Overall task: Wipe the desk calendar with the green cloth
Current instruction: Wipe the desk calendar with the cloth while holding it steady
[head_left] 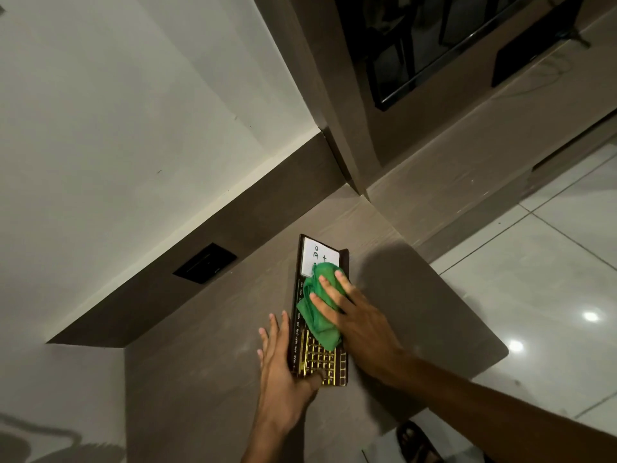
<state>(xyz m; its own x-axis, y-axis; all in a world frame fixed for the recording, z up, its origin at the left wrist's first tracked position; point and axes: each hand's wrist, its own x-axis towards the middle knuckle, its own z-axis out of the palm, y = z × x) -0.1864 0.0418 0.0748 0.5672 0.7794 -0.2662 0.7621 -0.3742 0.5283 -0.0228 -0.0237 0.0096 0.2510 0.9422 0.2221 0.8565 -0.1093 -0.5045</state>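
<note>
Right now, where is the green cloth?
In the head view, the green cloth lies low of centre on the desk calendar, pressed flat under the right hand, just below the white note card; the left hand steadies the calendar's left edge.

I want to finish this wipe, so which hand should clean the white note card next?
Right. The right hand already presses the cloth beside the card; the left hand braces the calendar.

A brown wood-grain desk is set against a white wall. Glossy white floor tiles are seen right, a dark television far.
</note>
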